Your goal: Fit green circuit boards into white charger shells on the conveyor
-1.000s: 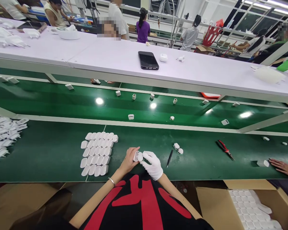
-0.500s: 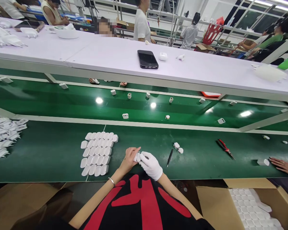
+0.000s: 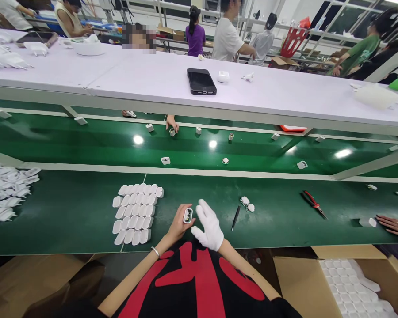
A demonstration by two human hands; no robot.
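Note:
My bare left hand [image 3: 178,223] is closed round a small white plastic housing [image 3: 187,215], its open end turned up toward me. My right hand [image 3: 209,225], in a white glove, hovers just right of it with fingers spread and nothing in it. Left of my hands a block of several white housings [image 3: 135,213] lies in neat rows on the green table [image 3: 69,221]. Two loose small white parts [image 3: 246,204] and a black pen-like tool [image 3: 235,217] lie to the right.
Red-handled pliers [image 3: 313,203] lie further right; another person's hand [image 3: 394,226] rests by a white part [image 3: 365,221]. A cardboard box of white housings [image 3: 348,287] stands lower right, a white parts pile [image 3: 5,192] far left. Parts ride the conveyor [image 3: 86,141]; a phone [image 3: 201,81] lies on the shelf.
My gloved right hand has let go of the housing and opened, lifting away to the right. My left hand has turned the housing open end up. Parts on the conveyor have drifted left.

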